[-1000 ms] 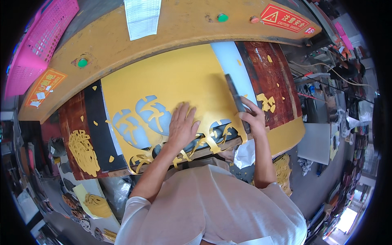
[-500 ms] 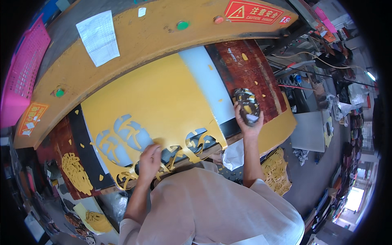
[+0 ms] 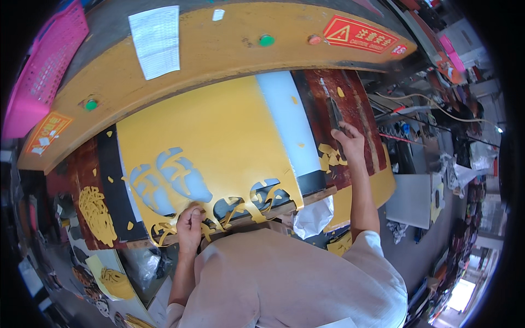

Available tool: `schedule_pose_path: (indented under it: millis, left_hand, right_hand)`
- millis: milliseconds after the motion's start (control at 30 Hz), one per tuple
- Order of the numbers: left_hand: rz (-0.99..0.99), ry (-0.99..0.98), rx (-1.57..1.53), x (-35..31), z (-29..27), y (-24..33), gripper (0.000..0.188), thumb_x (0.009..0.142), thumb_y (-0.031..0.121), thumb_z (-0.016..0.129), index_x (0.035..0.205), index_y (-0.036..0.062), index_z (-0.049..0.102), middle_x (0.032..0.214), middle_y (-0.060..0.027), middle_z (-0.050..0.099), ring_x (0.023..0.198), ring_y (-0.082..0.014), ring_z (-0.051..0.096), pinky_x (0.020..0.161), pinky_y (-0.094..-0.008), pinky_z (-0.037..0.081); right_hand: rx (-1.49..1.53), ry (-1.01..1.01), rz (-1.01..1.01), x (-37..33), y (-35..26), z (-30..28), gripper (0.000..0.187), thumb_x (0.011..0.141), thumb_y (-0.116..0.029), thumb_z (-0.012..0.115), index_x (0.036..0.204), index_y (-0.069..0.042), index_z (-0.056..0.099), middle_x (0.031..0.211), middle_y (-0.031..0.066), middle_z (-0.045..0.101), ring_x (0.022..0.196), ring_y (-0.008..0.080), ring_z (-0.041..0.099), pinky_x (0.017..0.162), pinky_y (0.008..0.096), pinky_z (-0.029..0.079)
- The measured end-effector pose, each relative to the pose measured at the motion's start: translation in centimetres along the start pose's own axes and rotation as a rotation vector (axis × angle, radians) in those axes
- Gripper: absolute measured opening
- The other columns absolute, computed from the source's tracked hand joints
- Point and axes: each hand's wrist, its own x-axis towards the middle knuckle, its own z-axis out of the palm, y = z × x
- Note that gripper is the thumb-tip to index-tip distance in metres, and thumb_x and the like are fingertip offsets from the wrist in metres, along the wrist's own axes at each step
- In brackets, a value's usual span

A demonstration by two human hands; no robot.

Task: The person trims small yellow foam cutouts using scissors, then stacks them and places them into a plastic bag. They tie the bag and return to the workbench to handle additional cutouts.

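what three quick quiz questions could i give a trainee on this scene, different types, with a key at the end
1. Multiple choice: what colour is the plastic basket at the upper left?
a) green
b) pink
c) white

2. True or false: the right hand holds a dark object over the red-brown board, off to the side of the yellow sheet.

3. Fill in the blank: the tangled heap of cut yellow pieces lies nearer the ____ hand.

Key:
1. b
2. True
3. left
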Motion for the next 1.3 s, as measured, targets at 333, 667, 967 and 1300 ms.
schedule_pose_path:
  millis: [333,667,967,1300]
  left_hand:
    - [-0.074,0.361,0.175,-6.3,-7.0,0.8,0.027,0.107,0.02,0.057,0.12,-0.0007,0.07,0.102,-0.0064,0.073,0.093,-0.0146,0.07,0.082,-0.0283,0.056]
    - [-0.272,0.741,-0.109,-9.7,-17.4,-5.6,0.031,0.105,0.029,0.058,0.114,0.003,0.073,0.086,-0.0035,0.071,0.077,-0.0092,0.065,0.072,-0.0274,0.054]
    - [-0.088,1.006,0.391,-1.0,-45.9,-10.7,0.036,0.098,0.031,0.056,0.109,-0.0012,0.067,0.101,-0.023,0.073,0.098,-0.0378,0.072,0.087,-0.0454,0.054]
    - [-0.509,0.527,0.393,6.4,-50.3,-9.7,0.072,0.095,0.058,0.056,0.131,-0.0043,0.053,0.125,-0.0327,0.064,0.118,-0.0462,0.064,0.103,-0.0515,0.049]
  right_hand:
    - [-0.859,-0.053,-0.64,12.7,10.1,5.1,0.049,0.088,-0.032,0.078,0.123,0.001,0.07,0.135,0.0236,0.063,0.124,0.0382,0.06,0.11,0.0444,0.046]
    - [-0.27,-0.32,-0.505,-2.0,-0.4,16.0,0.027,0.1,-0.016,0.064,0.111,0.007,0.072,0.105,0.0121,0.076,0.093,0.0213,0.07,0.084,0.0359,0.056]
    - [0.139,-1.316,-0.224,-38.6,-7.1,44.1,0.029,0.101,-0.002,0.062,0.129,0.003,0.067,0.115,0.0115,0.072,0.102,0.0207,0.072,0.088,0.0315,0.058]
    - [-0.47,-0.971,-0.456,-52.3,-6.0,68.0,0.066,0.087,-0.03,0.078,0.14,0.004,0.06,0.132,0.0195,0.062,0.11,0.0232,0.066,0.092,0.0317,0.053]
